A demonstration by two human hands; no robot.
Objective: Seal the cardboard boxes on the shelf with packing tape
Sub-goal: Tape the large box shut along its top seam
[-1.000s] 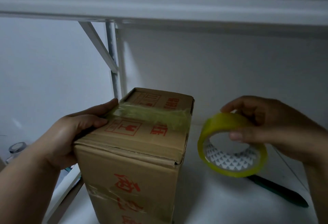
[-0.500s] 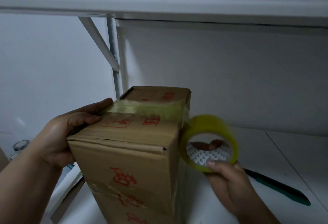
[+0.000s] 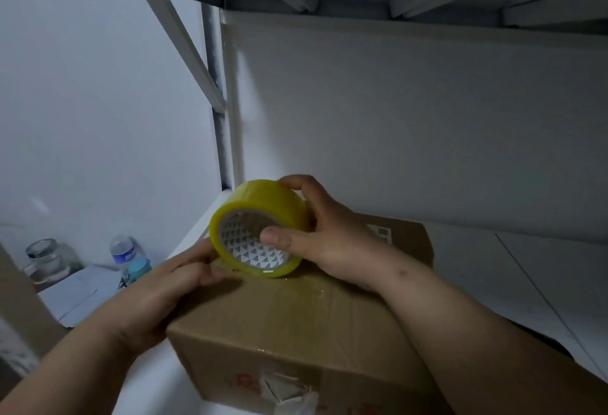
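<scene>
Your left hand (image 3: 164, 286) pinches the tape end against the top of the cardboard box (image 3: 296, 322), which stands on the white shelf (image 3: 513, 283). Your right hand (image 3: 332, 237) grips the yellow tape roll (image 3: 260, 227), standing on the box top.

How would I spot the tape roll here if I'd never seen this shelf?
Find the cardboard box on the white shelf. The tape roll stands on edge on its top, held by the right hand. It is the only bright yellow ring, with a triangle-patterned core.
</scene>
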